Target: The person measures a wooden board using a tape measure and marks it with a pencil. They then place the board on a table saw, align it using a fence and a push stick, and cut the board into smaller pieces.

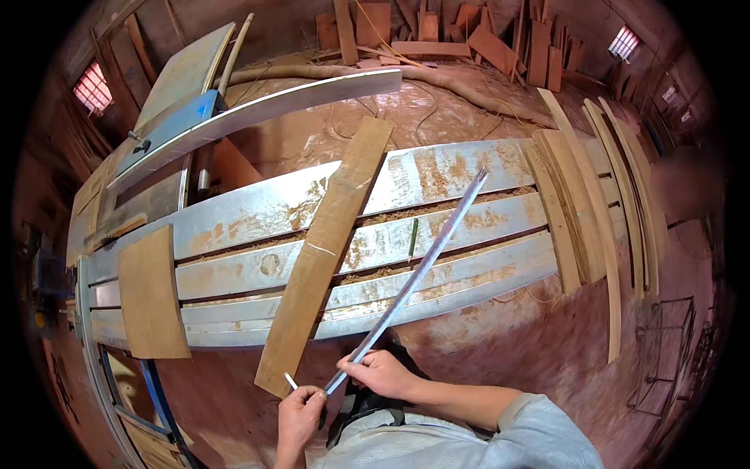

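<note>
My right hand (381, 373) is closed around a long, thin metal straightedge (426, 270) near its lower end. The straightedge slants up and away to the right over the metal table. Beside that lower end, my left hand (302, 420) is closed, pinching a short white stick (291, 381) that looks like chalk. Its fingers seem to meet the tip of the straightedge, though I cannot tell whether they grip it. Just left of the straightedge, a brown wooden plank (328, 234) lies slantwise across the table, with pale marks on its face. A green pencil (413, 238) lies on the slats.
The slatted metal table (226, 227) is dusted with sawdust. A rectangular wood panel (153, 293) covers its left part, and several boards (574, 211) lie across its right end. A saw table with a long pale fence (258, 117) stands far left. Offcuts (492, 47) lean against the back wall.
</note>
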The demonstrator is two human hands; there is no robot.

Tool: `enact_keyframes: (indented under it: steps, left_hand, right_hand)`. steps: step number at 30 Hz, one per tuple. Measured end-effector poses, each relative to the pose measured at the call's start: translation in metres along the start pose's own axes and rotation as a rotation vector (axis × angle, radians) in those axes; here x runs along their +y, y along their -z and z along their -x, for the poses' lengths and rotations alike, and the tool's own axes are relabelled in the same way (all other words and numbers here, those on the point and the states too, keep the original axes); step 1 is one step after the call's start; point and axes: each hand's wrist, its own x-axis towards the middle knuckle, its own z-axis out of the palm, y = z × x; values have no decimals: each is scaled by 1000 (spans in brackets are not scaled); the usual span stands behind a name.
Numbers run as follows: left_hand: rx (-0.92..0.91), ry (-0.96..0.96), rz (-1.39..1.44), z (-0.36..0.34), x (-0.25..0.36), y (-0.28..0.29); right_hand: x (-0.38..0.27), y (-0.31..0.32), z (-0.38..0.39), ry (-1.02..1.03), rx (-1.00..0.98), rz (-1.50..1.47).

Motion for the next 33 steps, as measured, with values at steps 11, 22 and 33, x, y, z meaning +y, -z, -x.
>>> enact_keyframes:
  steps: [11,22,33]
  left_hand:
    - [-128,-87,249,-26,30,-50]
    - [-91,-180,164,-38,57,-75]
    - [-220,-132,419,-37,93,-107]
  right_hand:
    - [33,-2,0,447,60,262]
    - [21,20,18,403,84,268]
    - [-12,60,30,313,246,230]
